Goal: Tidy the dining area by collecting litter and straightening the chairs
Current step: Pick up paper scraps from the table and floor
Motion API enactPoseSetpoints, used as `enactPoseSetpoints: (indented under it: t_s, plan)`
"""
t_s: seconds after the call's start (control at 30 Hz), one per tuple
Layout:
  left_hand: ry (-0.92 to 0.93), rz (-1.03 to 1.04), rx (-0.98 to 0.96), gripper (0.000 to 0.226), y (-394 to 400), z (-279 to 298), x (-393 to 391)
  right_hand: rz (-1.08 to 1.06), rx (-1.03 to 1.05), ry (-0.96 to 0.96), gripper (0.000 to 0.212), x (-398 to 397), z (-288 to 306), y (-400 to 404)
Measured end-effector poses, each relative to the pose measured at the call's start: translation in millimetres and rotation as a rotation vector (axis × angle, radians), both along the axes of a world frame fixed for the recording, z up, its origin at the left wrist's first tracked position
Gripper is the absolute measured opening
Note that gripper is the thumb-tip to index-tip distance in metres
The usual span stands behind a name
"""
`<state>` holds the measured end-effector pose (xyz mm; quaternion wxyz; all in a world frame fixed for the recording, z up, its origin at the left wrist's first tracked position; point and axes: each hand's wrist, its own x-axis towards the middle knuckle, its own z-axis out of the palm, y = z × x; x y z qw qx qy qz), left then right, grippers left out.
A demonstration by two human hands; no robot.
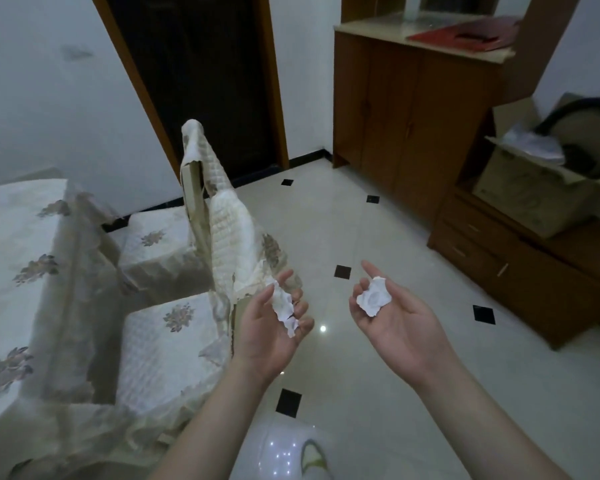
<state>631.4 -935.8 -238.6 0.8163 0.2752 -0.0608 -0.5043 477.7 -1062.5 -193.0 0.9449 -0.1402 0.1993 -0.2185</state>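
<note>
Both hands were held palm-up at lower centre of the frame. The left hand (271, 327) had its grip loosely curled around a crumpled paper scrap (284, 308); the right hand (392, 315) lay open, a paper wad (374, 296) resting on its fingers. Litter collection seemed underway; next came finding a bin, then straightening the covered chairs (174, 341) at left.
</note>
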Motion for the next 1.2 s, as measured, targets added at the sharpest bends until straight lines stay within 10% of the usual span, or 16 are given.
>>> enactPoseSetpoints:
  t_s: [1.2]
  plan:
    - [-0.026,-0.011,0.061,0.031,-400,5,218,-0.180,0.043,0.207,0.017,231,-14,-399]
